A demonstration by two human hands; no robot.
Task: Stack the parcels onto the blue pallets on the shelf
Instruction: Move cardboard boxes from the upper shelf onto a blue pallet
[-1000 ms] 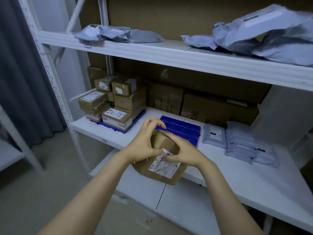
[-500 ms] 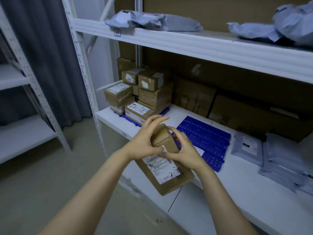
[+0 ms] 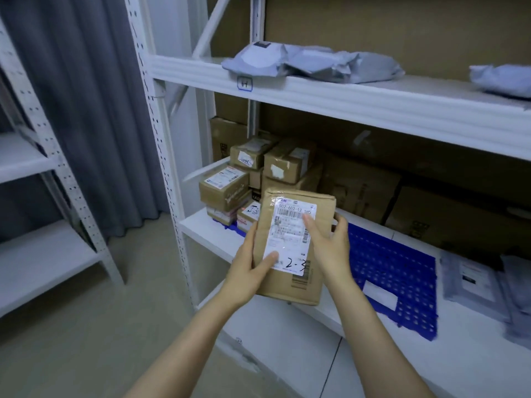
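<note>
Two-handed carry: left hand [image 3: 247, 271] and right hand [image 3: 330, 248] are gripping brown cardboard parcel [image 3: 293, 242]; next, likely lowering flat onto blue perforated pallet [image 3: 396, 277].

Two hands hold a brown box [image 3: 296, 248] in the middle of the frame. The left hand [image 3: 248, 271] grips its left side, the right hand [image 3: 330, 248] its right side. A blue pallet [image 3: 393, 282] lies on the shelf [image 3: 207, 228] at the right.

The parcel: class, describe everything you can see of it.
The parcel is a flat brown cardboard box, taped and dented at its top. A white label with barcodes and handwritten "2-3" covers much of its face. It is held on end, slightly tilted, before the shelf. The left hand grips its left edge, thumb on the label; the right hand holds its right edge.
</note>
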